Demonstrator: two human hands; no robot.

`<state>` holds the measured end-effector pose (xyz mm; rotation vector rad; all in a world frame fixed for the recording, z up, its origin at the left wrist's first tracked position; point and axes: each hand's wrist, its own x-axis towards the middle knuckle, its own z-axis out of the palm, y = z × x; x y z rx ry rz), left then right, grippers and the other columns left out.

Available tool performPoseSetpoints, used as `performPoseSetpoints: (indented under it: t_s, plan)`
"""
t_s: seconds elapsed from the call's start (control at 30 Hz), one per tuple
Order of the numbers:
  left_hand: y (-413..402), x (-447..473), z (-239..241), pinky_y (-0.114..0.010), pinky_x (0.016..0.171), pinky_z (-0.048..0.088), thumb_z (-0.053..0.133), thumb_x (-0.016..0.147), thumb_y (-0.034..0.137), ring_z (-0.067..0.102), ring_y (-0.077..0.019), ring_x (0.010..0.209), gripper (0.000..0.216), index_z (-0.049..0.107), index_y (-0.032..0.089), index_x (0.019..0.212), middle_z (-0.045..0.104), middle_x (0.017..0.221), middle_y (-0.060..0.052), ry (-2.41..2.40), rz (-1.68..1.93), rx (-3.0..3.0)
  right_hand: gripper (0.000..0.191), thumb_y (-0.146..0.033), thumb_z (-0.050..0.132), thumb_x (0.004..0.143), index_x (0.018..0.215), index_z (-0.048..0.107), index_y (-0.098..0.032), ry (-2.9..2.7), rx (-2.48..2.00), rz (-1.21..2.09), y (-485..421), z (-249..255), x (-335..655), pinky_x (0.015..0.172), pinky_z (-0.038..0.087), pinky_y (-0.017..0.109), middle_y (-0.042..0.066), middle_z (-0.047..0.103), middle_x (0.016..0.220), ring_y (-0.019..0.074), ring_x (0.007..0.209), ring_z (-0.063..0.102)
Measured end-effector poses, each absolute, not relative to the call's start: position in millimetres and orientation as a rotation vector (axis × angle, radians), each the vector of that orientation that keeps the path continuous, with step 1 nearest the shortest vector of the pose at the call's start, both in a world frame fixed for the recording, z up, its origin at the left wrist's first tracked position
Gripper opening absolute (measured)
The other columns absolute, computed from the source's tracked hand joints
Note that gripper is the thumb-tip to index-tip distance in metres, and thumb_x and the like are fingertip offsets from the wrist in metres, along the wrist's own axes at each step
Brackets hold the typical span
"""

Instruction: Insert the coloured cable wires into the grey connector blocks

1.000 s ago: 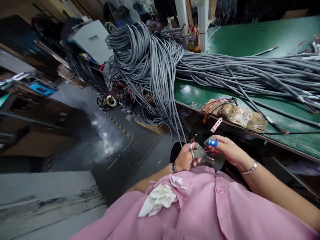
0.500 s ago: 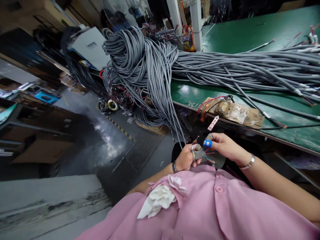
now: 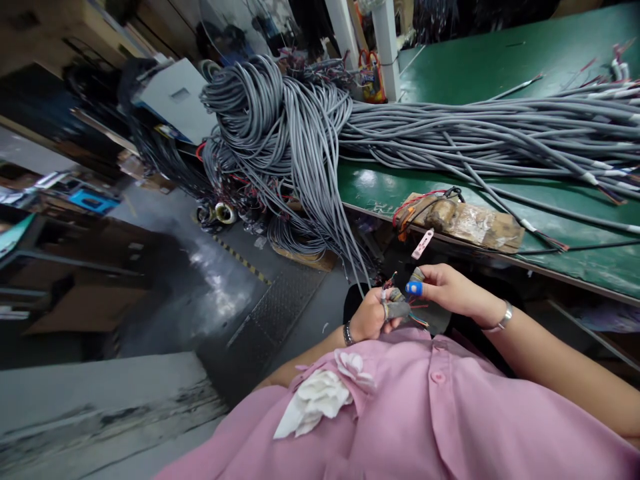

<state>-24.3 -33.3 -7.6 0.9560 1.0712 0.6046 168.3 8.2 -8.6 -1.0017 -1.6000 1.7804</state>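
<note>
My left hand (image 3: 370,315) is closed around the end of a grey cable (image 3: 361,267) that drops from the table edge, with taped fingertips pinching it. Thin coloured wires (image 3: 414,313) fan out of that cable end between both hands. My right hand (image 3: 447,290) is curled just right of the left, its thumb in a blue cot and its fingers pinching those wires. Both hands sit below the green table's front edge, above my pink shirt.
A big bundle of grey cables (image 3: 450,133) lies across the green table (image 3: 500,67) and spills over its left end (image 3: 280,147) toward the floor. A taped wooden block (image 3: 470,223) with red wires sits at the table's front edge. A white post (image 3: 387,47) stands behind.
The view has drifted slightly. My right hand has shifted a little left and up toward the left hand. The grip on the cable end is unchanged.
</note>
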Motion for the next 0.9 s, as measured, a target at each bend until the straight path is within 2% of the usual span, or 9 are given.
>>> performPoseSetpoints:
  t_s: [0.23,0.37,0.5,0.7,0.9]
  plan:
    - [-34.9,-24.9,-7.0,-0.018,0.032,0.022,0.070,0.069,0.039,0.035,-0.0038,0.030,0.032,0.052,0.014,0.059,0.051,0.043,0.004,1.042,0.645,0.955,0.035,-0.050,0.060,0.081,0.073,0.058,-0.016,-1.531,-1.150,1.575,6.4,-7.5,168.5,0.055,0.040,0.024,0.000,0.056,0.065,0.0102,0.058,0.047]
    - [-34.0,-25.8,-7.4,-0.018,0.031,0.020,0.069,0.069,0.038,0.035,-0.0048,0.029,0.029,0.052,0.015,0.063,0.052,0.043,0.004,1.062,0.791,0.882,0.038,-0.054,0.059,0.081,0.080,0.061,-0.016,-1.313,-1.132,1.790,0.3,-12.2,179.5,0.057,0.041,0.024,0.002,0.059,0.073,0.0098,0.059,0.049]
    - [-31.0,-23.7,-6.5,-0.018,0.030,0.018,0.069,0.070,0.037,0.033,-0.0046,0.029,0.028,0.052,0.016,0.064,0.052,0.043,0.005,1.070,0.895,0.862,0.033,-0.046,0.071,0.073,0.083,0.063,-0.016,-1.184,-1.054,1.966,-10.4,-17.3,176.5,0.057,0.040,0.023,0.001,0.059,0.074,0.0090,0.059,0.048]
    - [-27.4,-18.9,-7.8,-0.019,0.030,0.019,0.069,0.070,0.037,0.033,-0.0045,0.029,0.030,0.050,0.016,0.060,0.051,0.043,0.004,1.063,0.923,0.846,0.027,-0.038,0.076,0.069,0.076,0.064,-0.016,-1.107,-1.026,1.826,-16.9,-8.1,160.9,0.059,0.039,0.024,-0.001,0.058,0.068,0.0100,0.061,0.047]
    - [-25.9,-21.0,-10.2,-0.018,0.032,0.020,0.069,0.070,0.038,0.035,-0.0043,0.030,0.028,0.053,0.015,0.065,0.053,0.045,0.004,1.110,0.981,0.836,0.022,-0.032,0.076,0.070,0.067,0.062,-0.015,-1.091,-1.082,1.807,-22.4,-7.1,162.6,0.054,0.034,0.022,-0.004,0.052,0.058,0.0080,0.056,0.042]
